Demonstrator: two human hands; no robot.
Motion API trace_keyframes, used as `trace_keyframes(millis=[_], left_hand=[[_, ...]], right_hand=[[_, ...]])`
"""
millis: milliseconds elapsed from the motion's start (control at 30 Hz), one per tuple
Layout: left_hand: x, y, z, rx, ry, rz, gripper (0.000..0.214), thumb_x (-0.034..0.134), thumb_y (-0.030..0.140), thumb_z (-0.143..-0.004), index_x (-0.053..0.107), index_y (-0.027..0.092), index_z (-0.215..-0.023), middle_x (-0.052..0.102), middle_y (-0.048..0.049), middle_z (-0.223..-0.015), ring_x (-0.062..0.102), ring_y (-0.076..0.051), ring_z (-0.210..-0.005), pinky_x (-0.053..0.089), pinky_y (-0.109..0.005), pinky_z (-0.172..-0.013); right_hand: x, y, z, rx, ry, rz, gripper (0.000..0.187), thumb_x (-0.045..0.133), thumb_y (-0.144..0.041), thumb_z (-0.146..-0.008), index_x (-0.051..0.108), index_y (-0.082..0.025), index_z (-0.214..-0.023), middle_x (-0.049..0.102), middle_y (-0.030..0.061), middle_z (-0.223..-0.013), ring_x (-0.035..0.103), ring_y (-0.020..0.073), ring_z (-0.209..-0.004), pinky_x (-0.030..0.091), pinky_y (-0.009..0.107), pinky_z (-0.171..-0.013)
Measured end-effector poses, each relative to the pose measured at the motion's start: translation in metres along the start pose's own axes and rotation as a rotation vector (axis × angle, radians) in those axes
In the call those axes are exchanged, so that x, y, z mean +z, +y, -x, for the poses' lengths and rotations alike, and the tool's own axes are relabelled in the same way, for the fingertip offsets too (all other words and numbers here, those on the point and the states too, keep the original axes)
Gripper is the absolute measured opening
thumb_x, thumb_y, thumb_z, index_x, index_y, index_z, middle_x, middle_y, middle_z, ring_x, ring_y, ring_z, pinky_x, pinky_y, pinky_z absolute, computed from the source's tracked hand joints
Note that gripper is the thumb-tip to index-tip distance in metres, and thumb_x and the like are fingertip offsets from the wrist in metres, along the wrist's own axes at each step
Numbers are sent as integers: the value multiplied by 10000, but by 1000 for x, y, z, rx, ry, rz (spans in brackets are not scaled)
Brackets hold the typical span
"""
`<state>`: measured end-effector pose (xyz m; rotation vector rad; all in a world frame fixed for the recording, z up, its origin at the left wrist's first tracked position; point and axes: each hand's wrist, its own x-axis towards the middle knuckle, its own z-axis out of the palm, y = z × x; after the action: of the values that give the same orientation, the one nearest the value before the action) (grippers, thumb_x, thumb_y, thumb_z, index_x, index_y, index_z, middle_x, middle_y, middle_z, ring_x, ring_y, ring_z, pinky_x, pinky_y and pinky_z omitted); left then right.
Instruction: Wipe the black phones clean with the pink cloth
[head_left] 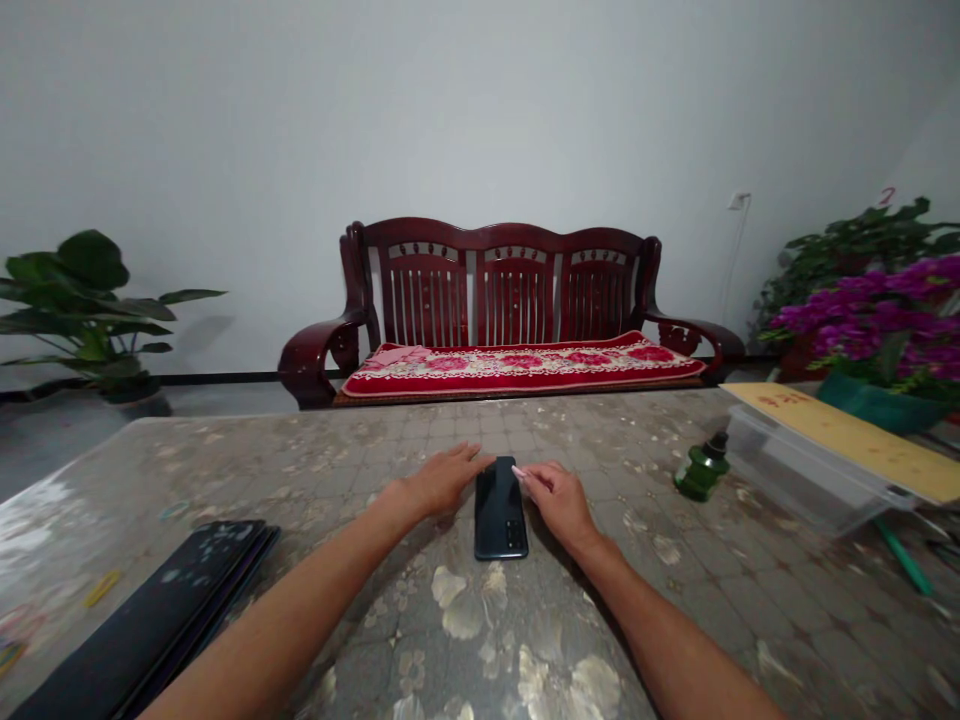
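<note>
Nearest, on the left side of the patterned table (pixel 495 645), lies one black case (pixel 157 610) that looks layered, with one yellow band (pixel 102 588) just beside it; some small coloured bits at the left edge are too blurred to count.

One phone (pixel 495 510) lies flat on the table between the forearms, back up, its camera block at the near right corner. It should be light and stiff, its glossy back probably slippery and easily scratched or cracked by a drop — the long side edges look the safest place to take hold. The left hand (pixel 444 482) rests at the far left corner, fingers loosely stretched and not wrapped round anything, thumb on the phone's edge. The right hand (pixel 559 502) has its fingers curled, thumb and forefinger pinching one small pale piece (pixel 517 472) at the far right corner; what it is, I cannot tell.

Off to the right are one green stick (pixel 904 560), one green bottle (pixel 702 470) and one clear box (pixel 795 470) with one yellow board (pixel 840 425) on top. Beyond stand one pot of purple flowers (pixel 885 315), one wooden bench (pixel 517 290) — three back panels, one red cover (pixel 525 368) — and two leafy plants, one left (pixel 97 295), one right (pixel 847 250). One socket (pixel 737 201) is on the wall.
</note>
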<state>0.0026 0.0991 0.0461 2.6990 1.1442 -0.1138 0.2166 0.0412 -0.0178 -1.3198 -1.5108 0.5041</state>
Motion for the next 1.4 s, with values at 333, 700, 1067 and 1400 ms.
trace_keyframes(millis=[333, 700, 1067, 1400], left_hand=[[1, 0, -40, 158, -36, -8, 822, 666, -18, -704, 483, 343, -1419, 310, -98, -1615, 302, -329, -1473, 360, -489, -1127], [-4, -8, -14, 44, -65, -132, 814, 732, 175, -640, 475, 268, -1407, 444, -157, -1507, 367, -395, -1417, 372, -540, -1099], [18, 1, 52, -45, 110, 45, 495, 650, 301, -695, 575, 213, -1176, 607, -98, -1158, 596, -282, -1084, 478, -357, -938], [34, 27, 83, -230, 165, 76, 480, 706, 409, -747, 624, 169, -1154, 626, -128, -1156, 613, -311, -1067, 485, -386, -926]], right_hand=[[-4, -4, 4, -66, 56, 8, 261, 571, -365, -893, 778, -206, -882, 663, 40, -767, 608, 182, -728, 458, 275, -665], [-3, 11, 2, 25, 108, -55, 299, 610, -435, -870, 785, -194, -898, 673, 40, -794, 607, 186, -735, 463, 282, -684], [-10, -8, 7, -112, -45, 218, 223, 550, -278, -933, 767, -230, -922, 677, 37, -855, 633, 181, -806, 464, 277, -748], [-14, -39, 17, -233, -217, 609, 239, 537, -187, -954, 731, -236, -823, 638, 42, -818, 601, 188, -819, 414, 266, -709]])
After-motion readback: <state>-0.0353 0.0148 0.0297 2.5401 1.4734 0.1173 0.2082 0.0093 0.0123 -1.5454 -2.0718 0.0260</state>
